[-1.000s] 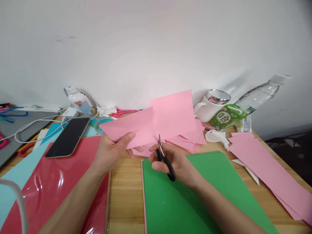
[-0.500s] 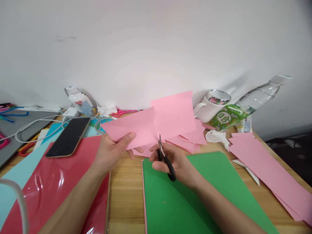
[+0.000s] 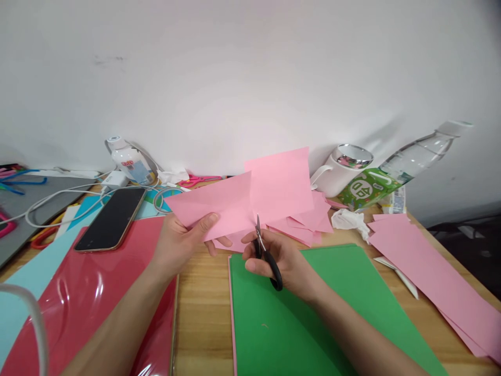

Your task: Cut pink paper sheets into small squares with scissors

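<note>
Between thumb and fingers, my left hand (image 3: 191, 232) pinches a sheet of pink paper (image 3: 219, 203), which is held up above the table. A cut splits the sheet, and its right part (image 3: 279, 183) angles up toward the wall. My right hand (image 3: 279, 258) grips black-handled scissors (image 3: 268, 256), thumb and fingers at the loops. The blades point away from me at the lower end of the cut, touching or very near the paper. Under my right hand lies a stack of green paper (image 3: 313, 324). Pink offcuts (image 3: 309, 222) are heaped behind the scissors.
On the left lie a phone (image 3: 111, 219), red paper in a clear sleeve (image 3: 86, 292) and white cables (image 3: 58, 196). A white bottle (image 3: 131, 162), a mug (image 3: 340, 169), a green packet (image 3: 364, 188) and a clear bottle (image 3: 425, 151) stand near the wall. Pink strips (image 3: 434, 277) lie right.
The view has shifted very slightly. Both hands, the pink paper and the scissors keep nearly the same positions, with the cut about as long as before.
</note>
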`<state>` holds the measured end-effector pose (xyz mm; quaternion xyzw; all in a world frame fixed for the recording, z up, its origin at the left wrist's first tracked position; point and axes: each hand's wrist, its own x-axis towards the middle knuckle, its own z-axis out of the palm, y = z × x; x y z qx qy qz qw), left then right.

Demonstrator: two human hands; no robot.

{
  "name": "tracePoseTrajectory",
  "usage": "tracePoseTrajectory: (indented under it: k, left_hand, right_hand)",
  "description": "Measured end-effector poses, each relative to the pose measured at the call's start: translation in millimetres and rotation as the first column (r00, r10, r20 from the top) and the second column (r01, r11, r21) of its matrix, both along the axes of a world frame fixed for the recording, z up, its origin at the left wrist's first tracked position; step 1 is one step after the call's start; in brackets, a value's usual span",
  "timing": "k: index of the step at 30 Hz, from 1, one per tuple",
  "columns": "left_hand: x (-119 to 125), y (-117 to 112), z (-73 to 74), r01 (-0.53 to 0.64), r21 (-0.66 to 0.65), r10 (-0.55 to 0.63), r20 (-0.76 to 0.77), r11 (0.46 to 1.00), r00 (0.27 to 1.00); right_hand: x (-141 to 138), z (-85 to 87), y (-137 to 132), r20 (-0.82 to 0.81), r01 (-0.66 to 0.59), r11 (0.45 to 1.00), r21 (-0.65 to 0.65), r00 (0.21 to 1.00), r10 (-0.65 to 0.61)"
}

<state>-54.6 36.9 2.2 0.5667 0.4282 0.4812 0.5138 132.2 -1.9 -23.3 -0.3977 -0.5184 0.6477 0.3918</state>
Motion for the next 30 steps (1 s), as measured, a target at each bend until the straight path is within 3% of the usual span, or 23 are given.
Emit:
tracePoseTrajectory:
  k: [30]
  left_hand:
    - [0.9, -0.6, -1.0, 0.0, -0.021, 0.0, 0.005, 1.0, 1.0]
  right_hand:
    - [-0.1, -1.9, -0.6, 0.013, -0.019, 1.0, 0.015, 1.0, 0.019]
